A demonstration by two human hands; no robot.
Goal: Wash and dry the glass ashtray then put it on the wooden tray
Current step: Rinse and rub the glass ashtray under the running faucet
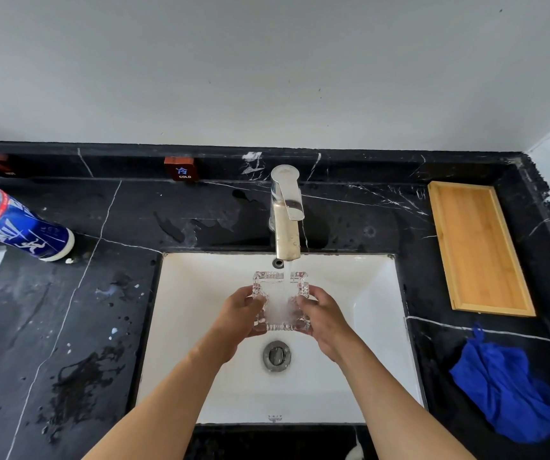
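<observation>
The square glass ashtray hangs over the white sink, under the metal faucet. Water runs from the spout into its hollow and foams white there. My left hand grips the ashtray's left side and my right hand grips its right side, thumbs on top. The wooden tray lies on the black marble counter to the right of the sink. A crumpled blue cloth lies on the counter in front of that tray.
A blue and white bottle stands at the far left of the wet counter. A small red COLD tag sits on the back ledge. The sink drain is below my hands. A white wall rises behind.
</observation>
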